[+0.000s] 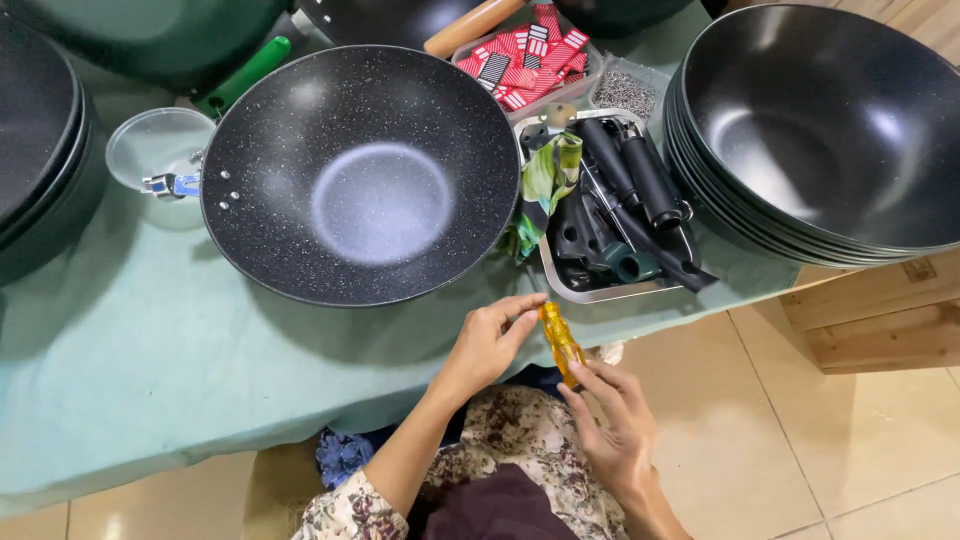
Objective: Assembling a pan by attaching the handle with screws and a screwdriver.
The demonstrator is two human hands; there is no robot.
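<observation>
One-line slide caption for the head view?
Both hands, left and right, hold a yellow screwdriver handle beside a speckled black wok.

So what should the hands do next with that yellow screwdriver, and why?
Probably lift the screwdriver toward the wok. Both the left hand and the right hand pinch its amber handle just below the table edge, and the wok shows bare rivet holes on its rim with no handle fitted, while black handles wait in the metal tray.

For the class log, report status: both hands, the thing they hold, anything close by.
Left hand and right hand both grip the amber screwdriver handle. Black wok just beyond on green cloth. Metal tray of black handles alongside.
</observation>
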